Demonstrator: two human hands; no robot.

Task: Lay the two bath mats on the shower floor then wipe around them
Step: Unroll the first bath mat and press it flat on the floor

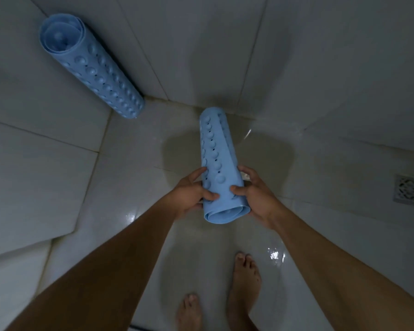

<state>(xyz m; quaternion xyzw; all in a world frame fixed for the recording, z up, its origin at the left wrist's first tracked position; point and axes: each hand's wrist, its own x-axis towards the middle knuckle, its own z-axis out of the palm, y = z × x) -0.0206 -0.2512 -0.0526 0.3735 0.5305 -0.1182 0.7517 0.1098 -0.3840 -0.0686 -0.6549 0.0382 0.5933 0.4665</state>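
Note:
I hold a rolled light-blue bath mat (216, 158) with suction cups facing outward, above the wet shower floor (134, 168). My left hand (191, 192) grips its near end from the left and my right hand (253, 194) grips it from the right. The roll points away from me toward the far corner. A second rolled blue bath mat (93, 68) stands leaning in the left corner against the tiled wall, its lower end on the floor.
A square metal floor drain (408, 190) sits at the right. White tiled walls (320, 56) close in on the left and the far side. My bare feet (244, 283) stand on the wet, glossy floor at the bottom.

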